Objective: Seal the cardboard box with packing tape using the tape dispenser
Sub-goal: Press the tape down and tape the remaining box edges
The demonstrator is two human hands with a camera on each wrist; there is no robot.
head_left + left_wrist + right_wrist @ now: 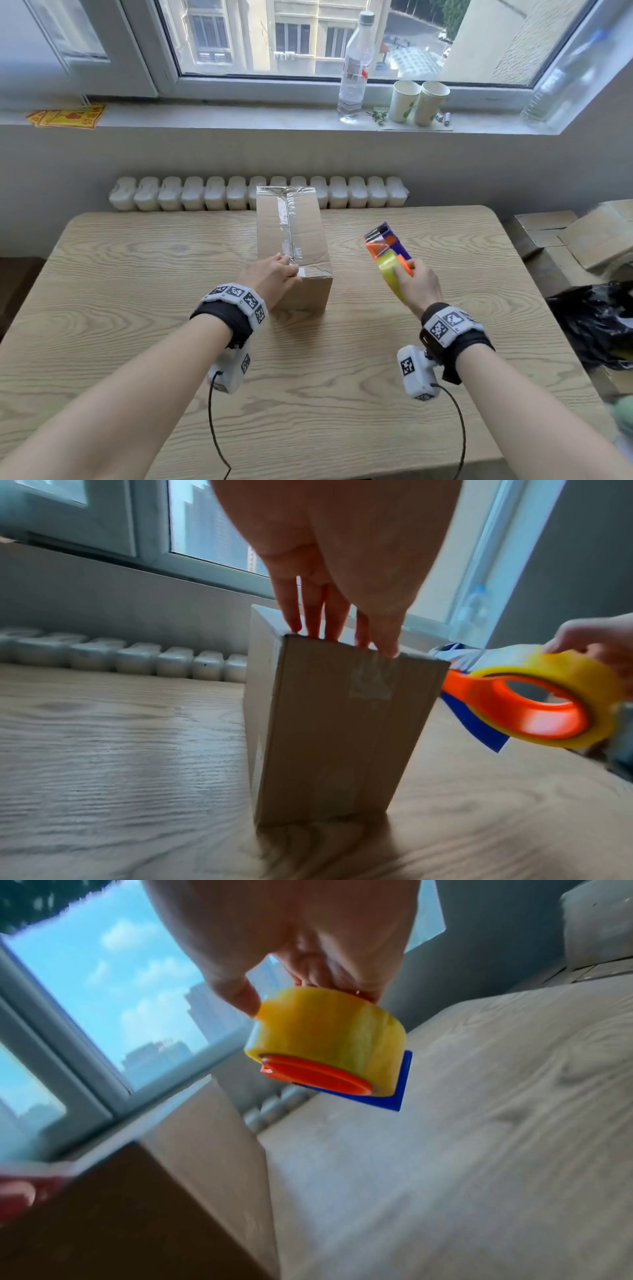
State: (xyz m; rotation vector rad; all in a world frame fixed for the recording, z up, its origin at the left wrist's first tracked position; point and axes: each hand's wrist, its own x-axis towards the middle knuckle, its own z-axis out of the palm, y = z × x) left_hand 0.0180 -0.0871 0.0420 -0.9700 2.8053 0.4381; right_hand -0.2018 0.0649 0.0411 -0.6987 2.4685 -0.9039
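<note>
A narrow cardboard box [301,233] stands on the wooden table [137,274], with clear tape along its top seam and down its near face [369,685]. My left hand [274,274] rests on the box's near top edge, its straight fingers [315,615] pressing the tape end there. To the right of the box, my right hand [416,284] grips the tape dispenser [388,250], orange and blue with a yellow tape roll [329,1039], and holds it in the air, apart from the box [205,1123].
A white radiator [205,193] runs behind the table. On the windowsill stand a plastic bottle [354,68] and two paper cups [419,101]. Cardboard boxes [582,236] and a black bag [596,315] sit off the table's right edge.
</note>
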